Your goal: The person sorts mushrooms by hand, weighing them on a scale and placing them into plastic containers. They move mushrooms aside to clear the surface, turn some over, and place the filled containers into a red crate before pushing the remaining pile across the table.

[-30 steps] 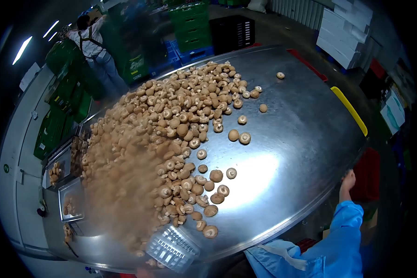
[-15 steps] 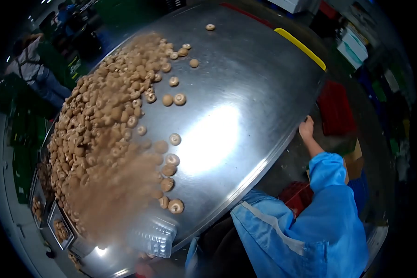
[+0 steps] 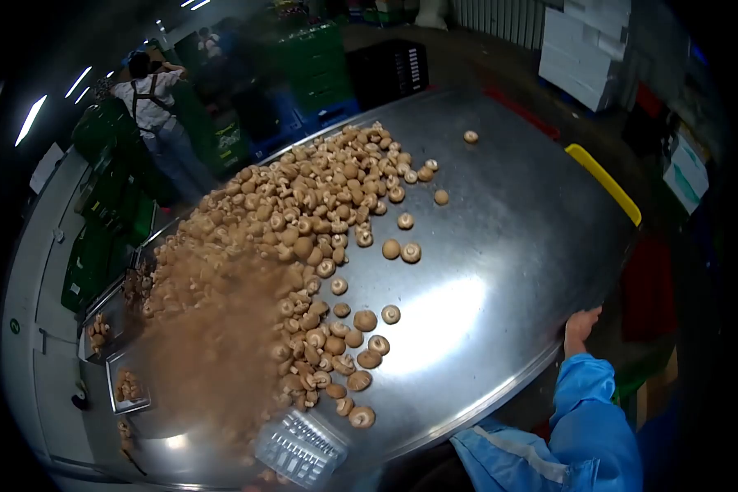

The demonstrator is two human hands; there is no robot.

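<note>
A clear plastic tray with moulded ridges tilts above the near edge of the metal table. Small pinkish patches at its lower left look like fingertips of my left hand, closed on the tray; the rest of that hand is hidden. My right hand, in a blue sleeve, is at the table's right edge, its fingers curled against the rim. Left of the bare metal lies a big heap of brown mushrooms. Several loose mushrooms, such as one cap-down mushroom, lie beside it. A brown blur hides the heap's lower left.
Small trays of mushrooms stand along the table's left side. A yellow strip marks the far right edge. Beyond the table are green crates, a black crate, white boxes and a person facing away.
My view has tilted up, so the table sits lower and further right. The plastic tray has turned and shifted left relative to the nearest mushrooms. My right hand stays at the rim.
</note>
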